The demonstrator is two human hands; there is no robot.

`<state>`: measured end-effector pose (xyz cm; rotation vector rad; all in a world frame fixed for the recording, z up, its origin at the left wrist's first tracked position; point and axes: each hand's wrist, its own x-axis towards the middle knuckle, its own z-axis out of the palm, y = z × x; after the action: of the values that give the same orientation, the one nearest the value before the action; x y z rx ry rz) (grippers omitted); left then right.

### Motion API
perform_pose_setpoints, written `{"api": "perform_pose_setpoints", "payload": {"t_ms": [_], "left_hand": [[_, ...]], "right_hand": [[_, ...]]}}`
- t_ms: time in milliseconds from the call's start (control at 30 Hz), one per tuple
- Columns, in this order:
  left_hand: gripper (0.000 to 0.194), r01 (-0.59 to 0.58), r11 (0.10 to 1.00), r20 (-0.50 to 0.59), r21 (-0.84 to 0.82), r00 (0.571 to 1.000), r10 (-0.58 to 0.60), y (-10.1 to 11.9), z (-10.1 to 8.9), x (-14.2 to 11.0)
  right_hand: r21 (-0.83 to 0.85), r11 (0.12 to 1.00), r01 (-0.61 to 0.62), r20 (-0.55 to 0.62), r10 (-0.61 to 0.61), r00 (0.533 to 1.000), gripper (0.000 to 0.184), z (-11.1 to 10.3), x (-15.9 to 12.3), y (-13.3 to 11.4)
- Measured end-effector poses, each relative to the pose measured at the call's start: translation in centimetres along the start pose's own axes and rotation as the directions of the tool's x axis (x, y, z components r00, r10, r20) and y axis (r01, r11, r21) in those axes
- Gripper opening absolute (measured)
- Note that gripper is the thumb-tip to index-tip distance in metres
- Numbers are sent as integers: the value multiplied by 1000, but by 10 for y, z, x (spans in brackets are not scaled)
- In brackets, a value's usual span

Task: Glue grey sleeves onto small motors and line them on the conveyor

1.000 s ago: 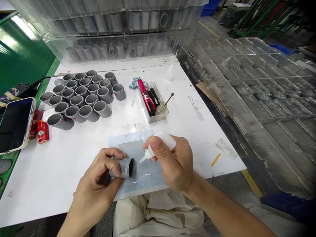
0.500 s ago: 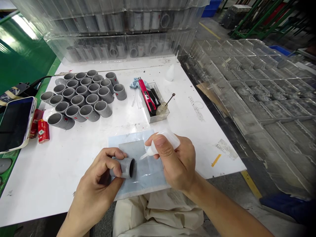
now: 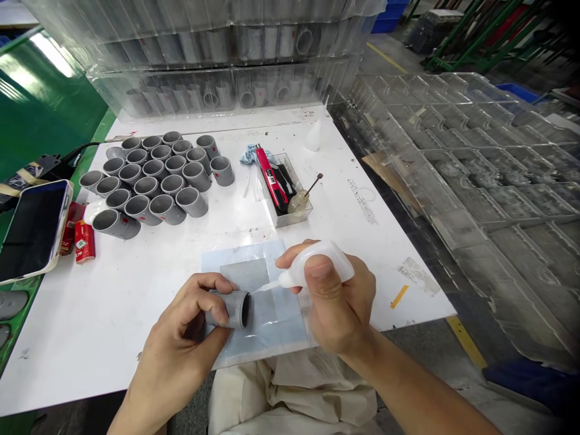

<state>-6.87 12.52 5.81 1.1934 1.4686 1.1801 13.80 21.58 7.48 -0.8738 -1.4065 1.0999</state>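
A short grey plastic pipe piece (image 3: pixel 234 309) lies sideways in my left hand (image 3: pixel 188 329), fingers and thumb closed round it, its open end turned right. My right hand (image 3: pixel 338 302) grips a white squeeze bottle (image 3: pixel 328 257), thumb pressed on its side. The bottle's thin nozzle points left, its tip right by the upper rim of the pipe's open end; whether it touches I cannot tell. Under both hands is a pale blue sheet (image 3: pixel 276 329) with a grey rectangle (image 3: pixel 247 275), at the front edge of the white table (image 3: pixel 113 314).
Several grey pipe pieces (image 3: pixel 165 208) stand grouped at the left, near a phone (image 3: pixel 34 226) and a red battery-like cylinder (image 3: pixel 84 241). A clear box (image 3: pixel 292 219) holds a red cutter (image 3: pixel 270 181) and a small jar (image 3: pixel 298 201). Clear trays (image 3: pixel 163 99) are stacked behind; others (image 3: pixel 453 157) stand right.
My right hand has moved slightly right and tilted the bottle flatter, and the nozzle tip now sits at the pipe's rim. My left hand holds the pipe much as before; the view has shifted slightly.
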Motion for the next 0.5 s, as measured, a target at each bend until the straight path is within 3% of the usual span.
{"api": "perform_pose_setpoints", "payload": {"t_ms": [200, 367, 500], "left_hand": [[19, -3, 997, -46, -79, 999, -1, 0, 3, 1], [33, -92, 996, -37, -8, 995, 92, 1, -2, 2], [35, -67, 998, -41, 22, 997, 67, 3, -1, 3]], "right_hand": [[100, 995, 10, -60, -4, 998, 43, 1, 0, -2], [92, 996, 3, -60, 2, 998, 41, 3, 1, -2], [75, 997, 10, -43, -7, 999, 40, 2, 1, -1]]}}
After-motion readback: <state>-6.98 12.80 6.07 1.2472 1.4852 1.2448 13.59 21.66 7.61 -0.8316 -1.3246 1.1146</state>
